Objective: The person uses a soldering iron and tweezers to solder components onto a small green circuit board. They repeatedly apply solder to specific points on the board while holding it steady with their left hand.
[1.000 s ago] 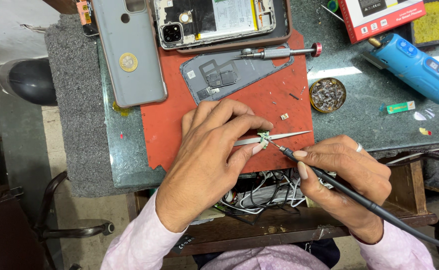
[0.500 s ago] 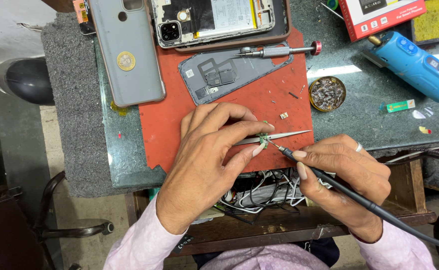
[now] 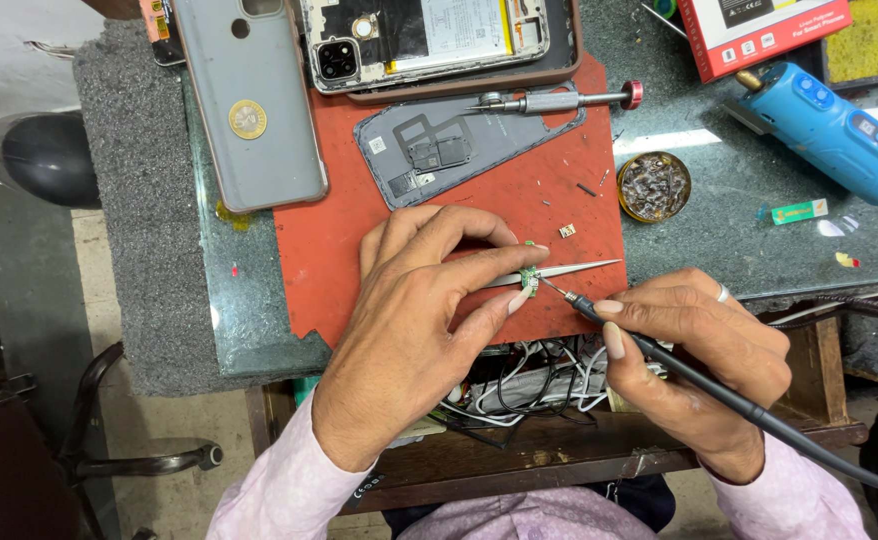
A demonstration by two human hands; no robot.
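My left hand (image 3: 414,310) pinches steel tweezers (image 3: 574,269) and a tiny green circuit part (image 3: 529,277) over the red work mat (image 3: 329,250). My right hand (image 3: 694,345) grips a black soldering iron (image 3: 659,350) like a pen. Its thin tip touches the green part from the right. The iron's black cord runs off to the lower right.
On the mat lie a grey inner phone frame (image 3: 439,150), a precision screwdriver (image 3: 559,100) and a small loose part (image 3: 567,230). Behind are an opened phone (image 3: 429,35) and a grey back cover (image 3: 249,100). A round flux tin (image 3: 654,186), a blue tool (image 3: 829,130) and tangled white cables (image 3: 529,385) are nearby.
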